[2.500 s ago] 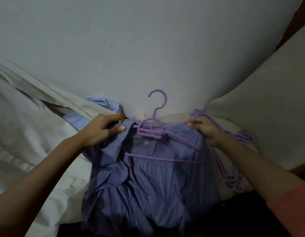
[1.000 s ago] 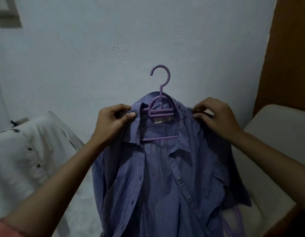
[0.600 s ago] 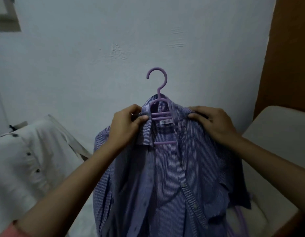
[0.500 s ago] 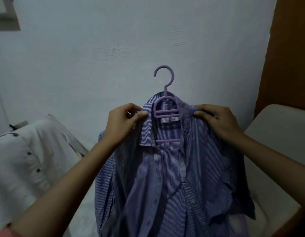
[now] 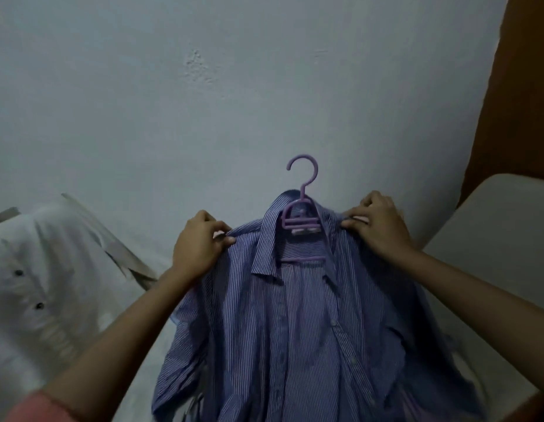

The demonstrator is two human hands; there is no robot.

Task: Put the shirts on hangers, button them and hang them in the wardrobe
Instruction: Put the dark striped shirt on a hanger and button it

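Fingers [image 5: 225, 239] of the left hand [image 5: 197, 243] are curled and pinch the striped shirt [image 5: 283, 339] at its left shoulder seam, thumb on the front face of the cloth. The right hand [image 5: 379, 228] mirrors this: its fingers are bent over the right shoulder and grip the fabric there, just beside the collar. Both hands hold the garment up in front of a pale wall [image 5: 203, 102].

The shirt sits on a purple hanger [image 5: 301, 220]; the hook stands upright above the collar and the lower bar shows in the open neck. The collar is spread and the front hangs unbuttoned, with the button strip running down the right half. One short sleeve droops at the lower left. How far each hanger arm reaches into its shoulder is hidden by cloth.

Judgement: the step in hand is seating the shoulders on the hanger; buttoning and hanging remain. To do it well, each shoulder seam should be drawn outward until it rests on the hanger arm, with even pull from both sides so that the hook stays centred behind the collar. The collar should be squared before the top button is fastened, since that button will keep the shirt from sliding. An uneven pull would likely tip the hanger and let one side slip off.

A white shirt [image 5: 36, 284] with dark buttons lies to the left, apart from the work. A cream cushion [image 5: 502, 239] stands at the right, under a brown panel [image 5: 526, 86].
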